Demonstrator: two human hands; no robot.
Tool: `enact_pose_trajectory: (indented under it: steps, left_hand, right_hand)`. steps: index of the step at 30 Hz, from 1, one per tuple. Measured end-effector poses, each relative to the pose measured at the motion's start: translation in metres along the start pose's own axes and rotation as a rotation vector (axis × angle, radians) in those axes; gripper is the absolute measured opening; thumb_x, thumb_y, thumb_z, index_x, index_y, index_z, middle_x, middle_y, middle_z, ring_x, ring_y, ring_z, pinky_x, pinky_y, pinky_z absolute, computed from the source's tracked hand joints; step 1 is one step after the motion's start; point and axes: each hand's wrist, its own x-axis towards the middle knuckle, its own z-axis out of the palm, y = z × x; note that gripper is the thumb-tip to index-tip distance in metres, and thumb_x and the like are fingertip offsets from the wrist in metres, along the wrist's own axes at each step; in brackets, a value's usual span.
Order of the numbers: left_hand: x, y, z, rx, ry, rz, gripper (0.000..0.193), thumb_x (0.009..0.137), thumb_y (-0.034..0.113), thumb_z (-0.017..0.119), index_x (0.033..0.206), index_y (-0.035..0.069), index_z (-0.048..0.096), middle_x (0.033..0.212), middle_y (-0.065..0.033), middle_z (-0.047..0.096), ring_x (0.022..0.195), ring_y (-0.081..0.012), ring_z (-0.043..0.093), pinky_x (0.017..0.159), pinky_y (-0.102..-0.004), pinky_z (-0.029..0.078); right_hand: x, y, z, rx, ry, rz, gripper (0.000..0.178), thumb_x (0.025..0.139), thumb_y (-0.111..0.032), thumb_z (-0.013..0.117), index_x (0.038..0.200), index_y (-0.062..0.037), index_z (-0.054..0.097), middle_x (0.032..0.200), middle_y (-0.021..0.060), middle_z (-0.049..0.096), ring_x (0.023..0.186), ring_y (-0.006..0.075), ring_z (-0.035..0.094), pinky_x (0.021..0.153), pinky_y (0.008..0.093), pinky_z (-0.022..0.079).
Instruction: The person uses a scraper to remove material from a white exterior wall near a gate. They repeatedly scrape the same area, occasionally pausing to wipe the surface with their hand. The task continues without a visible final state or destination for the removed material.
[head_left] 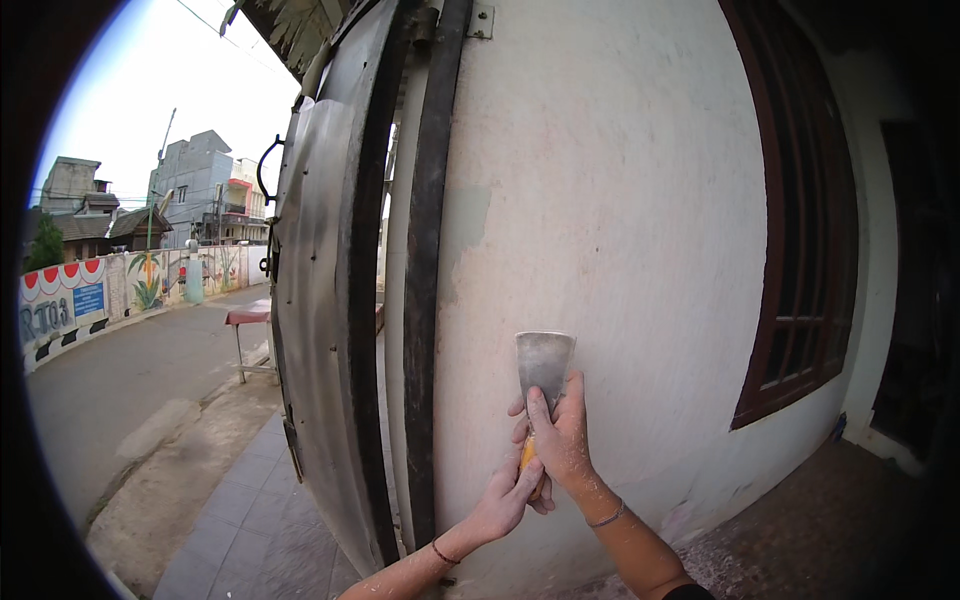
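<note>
A putty knife with a broad grey metal blade [546, 358] and a yellow handle [528, 452] points upward in front of the white wall [620, 200]. My right hand [562, 432] grips it high up, the thumb lying on the lower blade. Below, my left hand [507, 497] is closed around the handle, partly behind the right. Pale dust coats the fingers of both hands. The blade's top edge is at or close to the wall; I cannot tell whether it touches. A greyish patch [468, 235] of bared surface shows on the wall, up and left of the blade.
A metal gate leaf [325, 300] and its dark post [425, 300] stand just left of the wall. A brown barred window [805, 230] is to the right. Tiled paving [245, 520] lies lower left, with a small table [250, 315] by the road [150, 370].
</note>
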Motion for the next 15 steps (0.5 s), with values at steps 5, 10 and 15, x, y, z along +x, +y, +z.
enact_pose_trajectory:
  steps: [5, 10, 15]
  left_hand:
    - [0.0, 0.006, -0.002, 0.021, 0.072, 0.066, 0.052, 0.108, 0.03, 0.037, 0.147, -0.001, 0.024, 0.085, -0.0072, 0.059, 0.074, -0.0157, 0.063, 0.068, -0.0292, 0.056]
    - [0.006, 0.015, -0.006, 0.151, 0.213, 0.062, 0.043, 0.106, 0.027, 0.041, 0.138, -0.002, 0.034, 0.082, -0.007, 0.059, 0.069, -0.0136, 0.061, 0.063, -0.0276, 0.053]
    - [0.008, 0.024, -0.009, 0.22, 0.277, 0.083, 0.031, 0.105, 0.027, 0.044, 0.118, -0.001, 0.043, 0.068, -0.0031, 0.055, 0.055, -0.0099, 0.051, 0.05, -0.0274, 0.042]
  right_hand:
    - [-0.001, -0.003, 0.011, -0.086, 0.013, -0.041, 0.037, 0.097, -0.012, 0.058, 0.115, 0.0005, 0.028, 0.086, 0.0111, 0.065, 0.062, 0.0172, 0.067, 0.055, 0.0298, 0.056]
    - [-0.002, -0.011, 0.022, -0.413, 0.055, -0.167, 0.082, 0.092, -0.008, 0.062, 0.149, 0.0025, 0.003, 0.106, 0.0219, 0.06, 0.091, 0.0333, 0.068, 0.078, 0.0448, 0.055]
    - [0.006, -0.017, 0.024, -0.7, -0.055, -0.171, 0.065, 0.092, -0.01, 0.061, 0.15, -0.0048, 0.032, 0.118, 0.0286, 0.056, 0.113, 0.045, 0.056, 0.095, 0.0529, 0.044]
